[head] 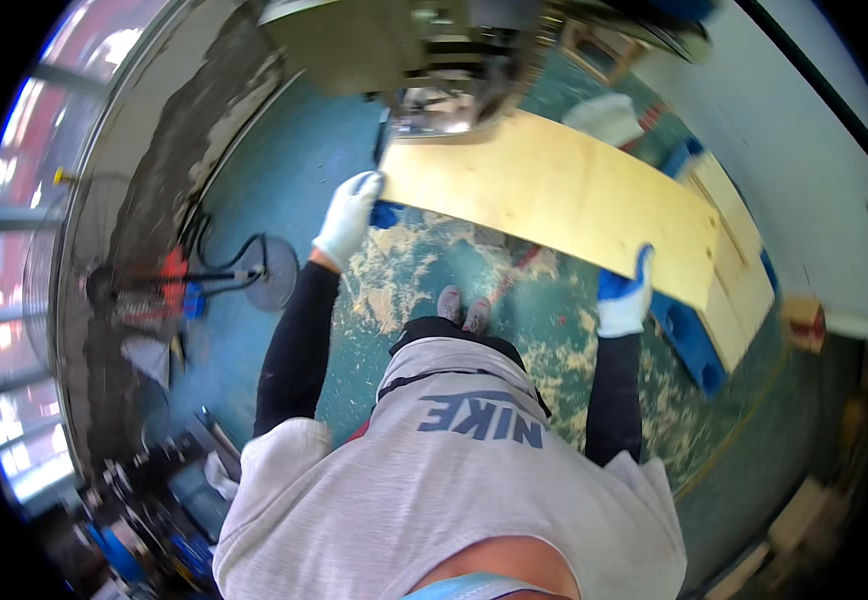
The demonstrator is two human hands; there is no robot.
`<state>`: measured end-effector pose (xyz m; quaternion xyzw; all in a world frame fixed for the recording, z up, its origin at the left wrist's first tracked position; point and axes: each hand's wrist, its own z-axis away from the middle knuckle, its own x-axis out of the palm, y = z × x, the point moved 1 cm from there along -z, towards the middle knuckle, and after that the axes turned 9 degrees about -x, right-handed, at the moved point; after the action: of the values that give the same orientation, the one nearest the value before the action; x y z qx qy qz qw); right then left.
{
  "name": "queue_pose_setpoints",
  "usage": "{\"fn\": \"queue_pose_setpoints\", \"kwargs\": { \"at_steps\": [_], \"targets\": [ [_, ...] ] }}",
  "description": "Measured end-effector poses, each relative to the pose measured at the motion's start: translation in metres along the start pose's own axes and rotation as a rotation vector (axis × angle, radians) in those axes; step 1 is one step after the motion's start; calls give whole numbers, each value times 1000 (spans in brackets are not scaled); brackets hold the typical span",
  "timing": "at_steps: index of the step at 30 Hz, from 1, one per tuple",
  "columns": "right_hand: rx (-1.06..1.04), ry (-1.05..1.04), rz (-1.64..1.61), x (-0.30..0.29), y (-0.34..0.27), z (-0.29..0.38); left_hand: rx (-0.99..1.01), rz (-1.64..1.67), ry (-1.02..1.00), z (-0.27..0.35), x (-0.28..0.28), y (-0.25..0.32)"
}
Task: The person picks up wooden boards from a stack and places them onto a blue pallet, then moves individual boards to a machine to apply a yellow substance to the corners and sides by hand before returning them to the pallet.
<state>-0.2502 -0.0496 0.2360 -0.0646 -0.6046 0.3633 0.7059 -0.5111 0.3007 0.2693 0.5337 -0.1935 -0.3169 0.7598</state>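
A long, pale wooden board (554, 195) lies across the space before me, held in both gloved hands. My left hand (351, 214), in a white glove with a blue palm, grips its left end. Farther right, my right hand (627, 294) holds the near edge, its blue thumb lying over the upper face. The board's left part reaches up to the underside of a large machine (434, 67), whose head hides some of the far edge. Beneath the right end stands a stack of similar boards (738, 300) on a blue pallet (685, 345).
Sawdust (396, 277) is strewn over the green floor around my shoes. A pedestal fan with a round base (273, 274) stands at left by the windows. A small cardboard box (804, 322) sits at right near the white wall, and a wooden frame (603, 49) stands behind the machine.
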Motion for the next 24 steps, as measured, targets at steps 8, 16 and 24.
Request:
{"fn": "queue_pose_setpoints", "kwargs": {
  "at_steps": [8,16,24],
  "targets": [
    [-24,62,158,13,5,-3,-79,9,29,14,-3,16],
    [-56,-12,223,20,-2,-6,-76,-27,91,14,1,11],
    [-65,-23,249,25,-6,-6,-45,-37,105,16,1,14]
  ]
}}
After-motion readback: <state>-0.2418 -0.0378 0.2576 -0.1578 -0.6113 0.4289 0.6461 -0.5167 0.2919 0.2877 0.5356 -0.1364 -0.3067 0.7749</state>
